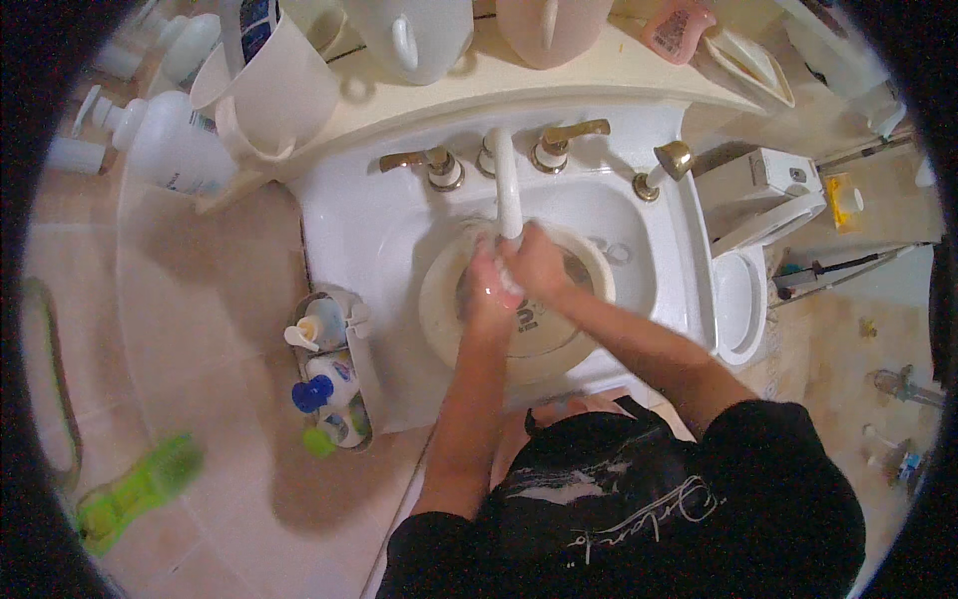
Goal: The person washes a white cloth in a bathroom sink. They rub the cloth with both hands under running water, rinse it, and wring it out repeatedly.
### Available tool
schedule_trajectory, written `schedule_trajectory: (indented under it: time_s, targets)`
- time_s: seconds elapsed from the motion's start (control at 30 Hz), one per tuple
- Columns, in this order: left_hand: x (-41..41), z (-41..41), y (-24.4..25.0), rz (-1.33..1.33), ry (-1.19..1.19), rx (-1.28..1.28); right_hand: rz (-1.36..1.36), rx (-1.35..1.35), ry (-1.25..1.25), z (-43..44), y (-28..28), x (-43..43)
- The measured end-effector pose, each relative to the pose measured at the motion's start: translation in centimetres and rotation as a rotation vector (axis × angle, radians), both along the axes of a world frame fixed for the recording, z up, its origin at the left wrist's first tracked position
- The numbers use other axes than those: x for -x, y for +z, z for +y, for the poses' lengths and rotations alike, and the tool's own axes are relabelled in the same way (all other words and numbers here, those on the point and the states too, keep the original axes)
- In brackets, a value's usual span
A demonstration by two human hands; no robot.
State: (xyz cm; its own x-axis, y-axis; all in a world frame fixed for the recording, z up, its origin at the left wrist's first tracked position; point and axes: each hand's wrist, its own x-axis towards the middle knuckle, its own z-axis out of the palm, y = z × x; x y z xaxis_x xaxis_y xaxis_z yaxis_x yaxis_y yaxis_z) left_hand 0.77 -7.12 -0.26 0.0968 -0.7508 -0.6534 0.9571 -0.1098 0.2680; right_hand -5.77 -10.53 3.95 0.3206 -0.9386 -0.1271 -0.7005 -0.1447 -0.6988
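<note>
My left hand [488, 271] and my right hand [536, 262] press together below the tip of the white faucet spout [508, 180]. The left one looks wet and shiny, with a whitish patch along its fingers that may be suds or water. Motion blurs the right fingers, and whether anything lies between the palms is hidden. Beneath both hands, a round cream basin [441, 329] rests in the white sink [389, 251]. Dark markings show on the basin's bottom. Brass-coloured tap handles [576, 132] flank the spout.
Left of the sink, a narrow caddy [362, 382] holds several bottles, one with a blue cap [312, 393]. Behind the faucet, a cream shelf [479, 82] carries mugs, a white pump bottle [176, 142] and a pink bottle [679, 30]. A toilet [737, 303] stands at the right.
</note>
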Motion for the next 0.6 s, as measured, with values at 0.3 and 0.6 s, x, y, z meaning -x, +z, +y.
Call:
schedule_trajectory:
  time_s: [0.3,0.6]
  targets:
    - [1.8,0.2,1.3,0.005,0.078,0.119,0.026,-0.111,-0.027,-3.6,-2.5,0.9]
    - [0.2,0.9,4.4,0.07,0.173,0.171,-0.378,-0.623,0.22,-0.9,-0.9,6.0]
